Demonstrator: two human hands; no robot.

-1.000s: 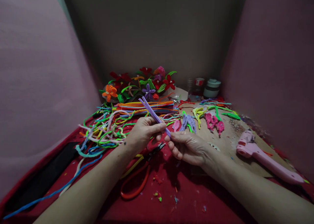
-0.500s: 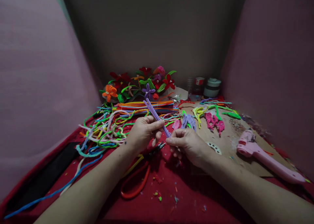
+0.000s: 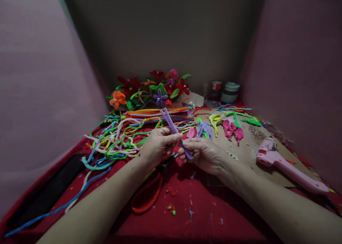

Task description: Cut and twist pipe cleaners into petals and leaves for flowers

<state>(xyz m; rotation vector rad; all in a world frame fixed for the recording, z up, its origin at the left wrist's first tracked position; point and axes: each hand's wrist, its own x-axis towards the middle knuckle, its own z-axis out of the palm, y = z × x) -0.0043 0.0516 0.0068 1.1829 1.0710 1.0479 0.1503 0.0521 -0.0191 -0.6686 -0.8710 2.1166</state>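
Note:
Both hands hold a folded purple pipe cleaner [image 3: 171, 122] above the red cloth [image 3: 187, 215]. My left hand [image 3: 157, 146] pinches its middle between thumb and fingers, with the doubled strands sticking up and away. My right hand [image 3: 204, 154] is closed on its lower end, where the purple tip shows at the fingers. Pliers with orange handles [image 3: 148, 197] lie under the hands, their dark jaws partly hidden by my left hand.
A tangle of loose pipe cleaners [image 3: 114, 140] and a straight bundle [image 3: 157, 113] lie to the left. Finished pipe-cleaner flowers [image 3: 152, 90] stand at the back beside jars [image 3: 229, 92]. A cardboard sheet [image 3: 253, 151] at the right carries small shaped pieces [image 3: 232, 130] and a pink glue gun [image 3: 285, 167].
My right hand has turned and closed more tightly over the lower end of the purple pipe cleaner, moving closer to my left hand. The view has shifted slightly.

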